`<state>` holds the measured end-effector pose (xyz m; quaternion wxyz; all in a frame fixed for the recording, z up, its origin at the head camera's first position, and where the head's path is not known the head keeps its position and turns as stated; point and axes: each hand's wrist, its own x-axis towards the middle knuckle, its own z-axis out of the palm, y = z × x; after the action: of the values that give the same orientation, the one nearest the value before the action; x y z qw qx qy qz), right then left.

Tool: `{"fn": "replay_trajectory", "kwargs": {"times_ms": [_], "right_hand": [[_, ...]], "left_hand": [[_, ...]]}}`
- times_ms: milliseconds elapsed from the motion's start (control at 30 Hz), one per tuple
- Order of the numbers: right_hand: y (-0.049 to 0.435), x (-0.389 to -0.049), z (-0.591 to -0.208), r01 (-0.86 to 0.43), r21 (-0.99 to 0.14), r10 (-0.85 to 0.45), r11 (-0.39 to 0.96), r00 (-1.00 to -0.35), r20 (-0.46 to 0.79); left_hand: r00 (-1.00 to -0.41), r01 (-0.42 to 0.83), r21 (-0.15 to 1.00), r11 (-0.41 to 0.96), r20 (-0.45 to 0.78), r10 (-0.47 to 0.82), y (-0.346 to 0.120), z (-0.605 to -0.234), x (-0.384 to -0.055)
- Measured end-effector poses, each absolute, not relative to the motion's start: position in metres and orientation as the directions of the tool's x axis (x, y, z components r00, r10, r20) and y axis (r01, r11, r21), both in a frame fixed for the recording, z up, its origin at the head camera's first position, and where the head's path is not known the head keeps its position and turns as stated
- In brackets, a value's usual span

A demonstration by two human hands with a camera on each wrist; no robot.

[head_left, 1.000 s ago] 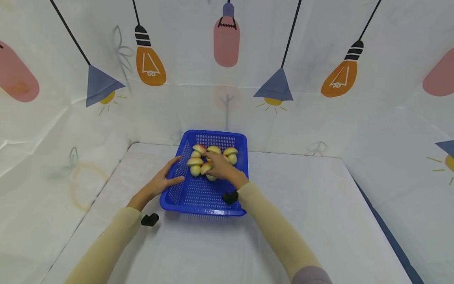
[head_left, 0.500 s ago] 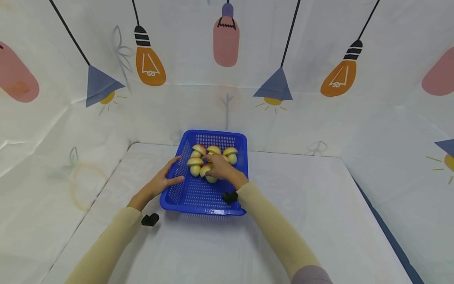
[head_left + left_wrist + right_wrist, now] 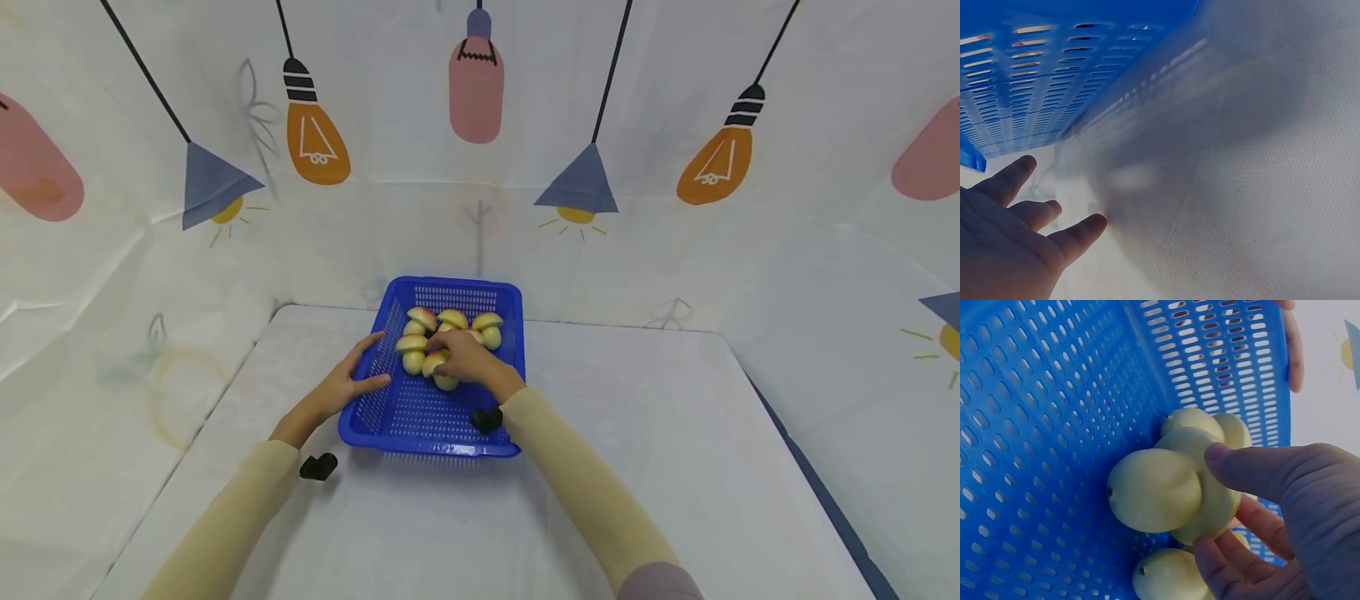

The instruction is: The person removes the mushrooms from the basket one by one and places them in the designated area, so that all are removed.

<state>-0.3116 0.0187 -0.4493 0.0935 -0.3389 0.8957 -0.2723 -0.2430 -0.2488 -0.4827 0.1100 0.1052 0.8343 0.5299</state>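
Note:
Several toy mushrooms (image 3: 412, 344), with yellow-red caps and pale rounded stems, lie grouped in the far half of a blue plastic basket (image 3: 427, 437). My right hand (image 3: 474, 360) reaches into the basket and grips the nearest mushroom (image 3: 446, 382). In the right wrist view, the thumb (image 3: 1241, 464) presses on the cap of this mushroom (image 3: 1155, 490), and the fingers curl beneath it. At the basket's left side, my left hand (image 3: 341, 387) is spread, its thumb overlapping the rim. The left wrist view has its fingers (image 3: 1082, 234) extended outside the perforated wall.
The basket stands on a white-covered table (image 3: 637, 433), close to its back edge. Behind rises a white sheet (image 3: 420, 225) printed with hanging lamps and bulbs. Dark heart-shaped patches (image 3: 318, 467) show beside each wrist.
The mushroom in my right hand has shifted slightly toward the near side of the basket. My left hand and the basket hold their places.

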Motion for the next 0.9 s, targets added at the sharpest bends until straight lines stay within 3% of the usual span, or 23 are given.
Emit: {"fn": "replay_trajectory", "kwargs": {"times_ms": [900], "right_hand": [[0.0175,-0.3119,-0.4548,-0.547,-0.521,-0.652,0.655,-0.758,-0.024]], "left_hand": [[-0.955,0.048,0.901,0.431,-0.086,0.285,-0.2487,-0.4807,-0.2438]]}}
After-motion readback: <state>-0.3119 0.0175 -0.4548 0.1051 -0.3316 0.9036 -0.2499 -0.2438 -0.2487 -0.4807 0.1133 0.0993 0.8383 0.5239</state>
